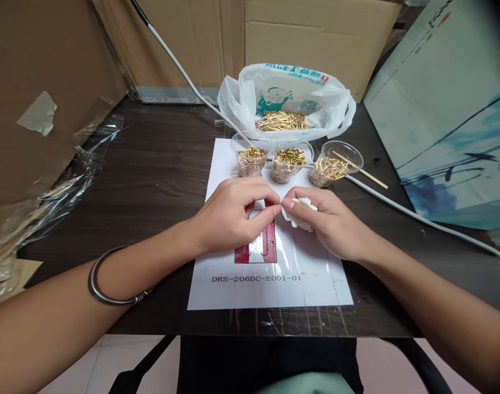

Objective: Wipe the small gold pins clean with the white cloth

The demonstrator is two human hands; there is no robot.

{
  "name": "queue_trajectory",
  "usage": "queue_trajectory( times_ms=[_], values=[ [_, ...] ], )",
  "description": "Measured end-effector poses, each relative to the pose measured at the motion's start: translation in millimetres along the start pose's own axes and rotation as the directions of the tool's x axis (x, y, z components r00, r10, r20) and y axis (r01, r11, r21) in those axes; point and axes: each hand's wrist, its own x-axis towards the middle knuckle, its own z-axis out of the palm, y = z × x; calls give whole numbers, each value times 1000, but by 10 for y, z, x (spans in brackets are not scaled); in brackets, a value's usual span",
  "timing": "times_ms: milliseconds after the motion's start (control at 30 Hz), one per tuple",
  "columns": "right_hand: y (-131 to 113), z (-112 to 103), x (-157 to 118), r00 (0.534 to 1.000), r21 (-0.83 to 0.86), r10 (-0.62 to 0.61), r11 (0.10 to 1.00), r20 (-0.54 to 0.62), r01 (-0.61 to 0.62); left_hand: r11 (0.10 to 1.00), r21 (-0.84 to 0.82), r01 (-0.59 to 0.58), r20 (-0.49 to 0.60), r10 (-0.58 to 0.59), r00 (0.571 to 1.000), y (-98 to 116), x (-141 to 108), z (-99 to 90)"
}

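My left hand reaches in from the left, thumb and forefinger pinched together; whatever lies between the tips is too small to make out. Its fingertips meet those of my right hand, which holds a crumpled white tissue against its palm and fingers. Both hands are above a white printed sheet with a red and white picture, partly hidden by my left hand. Just beyond are three clear plastic cups, the left, middle and right, holding small gold-coloured pins.
Behind the cups stands an open white plastic bag with more gold pins. A thin wooden stick leans out of the right cup. A pale cable crosses the dark table. Cardboard borders the back.
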Motion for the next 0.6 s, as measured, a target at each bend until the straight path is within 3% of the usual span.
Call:
queue_trajectory(
  times_ms=[200,467,600],
  values=[
    [-19,-23,-20,992,-106,-105,988,68,112,999,-2,-40,63,40,997,20,-17,-15],
    [-21,-32,-20,959,-349,-274,894,70,281,997,28,-71,72,69,995,1,-6,-22],
    [-43,-34,-39,980,-295,-174,936,95,195,995,49,-85,39,83,996,6,4,-27]
  ],
)
